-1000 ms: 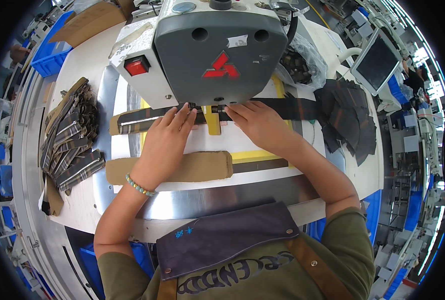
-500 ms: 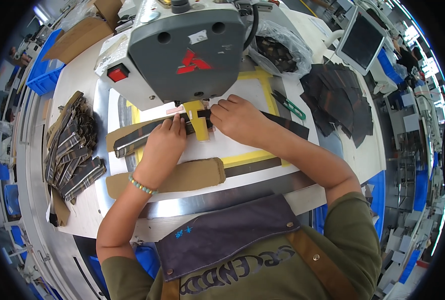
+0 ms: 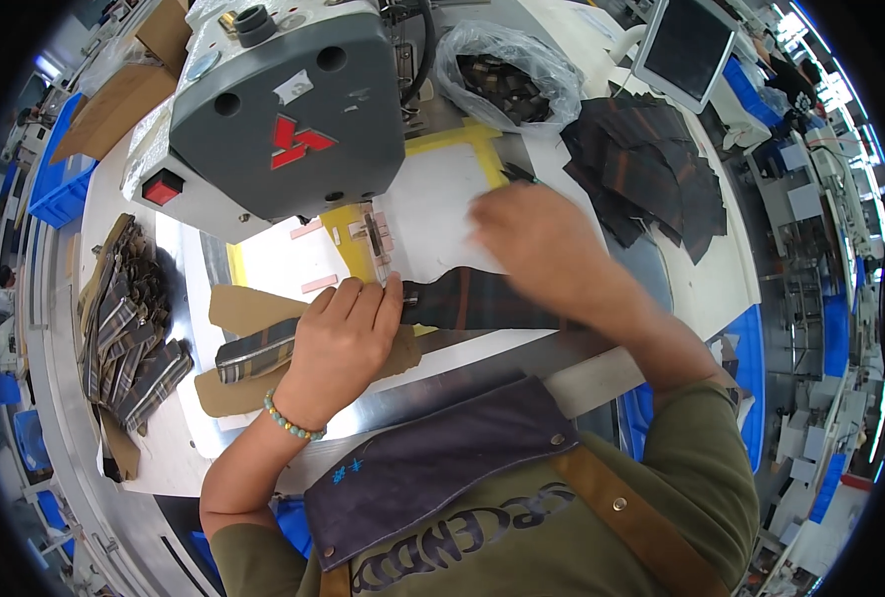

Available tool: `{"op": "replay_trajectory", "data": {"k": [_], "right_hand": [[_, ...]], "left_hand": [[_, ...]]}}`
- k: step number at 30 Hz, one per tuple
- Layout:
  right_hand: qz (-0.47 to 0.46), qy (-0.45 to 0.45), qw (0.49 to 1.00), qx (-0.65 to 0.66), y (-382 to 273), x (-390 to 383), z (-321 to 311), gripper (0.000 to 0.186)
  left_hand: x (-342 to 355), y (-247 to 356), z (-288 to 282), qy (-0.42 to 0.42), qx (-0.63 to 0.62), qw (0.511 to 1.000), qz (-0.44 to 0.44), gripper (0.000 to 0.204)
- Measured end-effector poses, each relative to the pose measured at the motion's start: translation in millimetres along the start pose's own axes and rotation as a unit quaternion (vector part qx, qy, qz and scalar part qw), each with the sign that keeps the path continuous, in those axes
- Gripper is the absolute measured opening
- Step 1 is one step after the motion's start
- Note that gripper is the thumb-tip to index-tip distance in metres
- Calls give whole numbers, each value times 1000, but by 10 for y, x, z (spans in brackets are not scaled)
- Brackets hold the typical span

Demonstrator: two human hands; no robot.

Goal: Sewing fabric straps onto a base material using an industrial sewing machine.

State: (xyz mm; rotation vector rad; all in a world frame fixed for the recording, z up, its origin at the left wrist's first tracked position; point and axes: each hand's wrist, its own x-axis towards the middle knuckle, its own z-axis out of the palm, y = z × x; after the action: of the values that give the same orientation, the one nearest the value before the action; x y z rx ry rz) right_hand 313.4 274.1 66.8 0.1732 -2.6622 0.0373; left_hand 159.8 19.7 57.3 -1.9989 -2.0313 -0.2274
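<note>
Nearest the person's body, in front of the grey sewing-machine head [image 3: 283, 119], the left hand [image 3: 338, 343] lies with fingers together, bent over a long dark plaid cloth strip [image 3: 492, 298] and gripping it, probably to keep its length steady. The strip runs toward the right-front of the machine head; a lighter plaid end [image 3: 253, 350] shows on the hand's other side, over two flat brown stiff-looking pieces [image 3: 248, 308], which perhaps serve as backing.

Farther out, right of the machine head, the right hand [image 3: 537, 234] hangs above the strip. Just beneath the head sits a flat yellow plate [image 3: 348, 239], apparently a guide for cloth.

Beyond, right of the head, are a fanned stack of dark plaid pieces [image 3: 641, 164] and a clear plastic bag [image 3: 552, 75], likely set within reach.

The left hand covers the strip's middle, so whether the lighter end belongs to it cannot be told. The right hand is blurred; its grip cannot be told. Dark slim snips [image 3: 517, 175] behind it are partly hidden.
</note>
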Motion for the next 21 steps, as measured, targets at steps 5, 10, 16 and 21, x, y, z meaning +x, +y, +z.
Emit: {"op": "replay_trajectory", "data": {"k": [5,10,16,21], "right_hand": [[162,-136,969,-123,718,-346,167,37],[181,-121,967,132,578,-90,227,47],[43,-129,860,492,-18,445,488,32],[-50,-173,920,348,207,546,599,31]], "left_hand": [[35,25,-52,86,-8,996,27,49],[42,6,-43,101,24,993,50,44],[108,-13,-66,111,22,992,51,42],[56,-150,-73,116,16,993,20,42]]}}
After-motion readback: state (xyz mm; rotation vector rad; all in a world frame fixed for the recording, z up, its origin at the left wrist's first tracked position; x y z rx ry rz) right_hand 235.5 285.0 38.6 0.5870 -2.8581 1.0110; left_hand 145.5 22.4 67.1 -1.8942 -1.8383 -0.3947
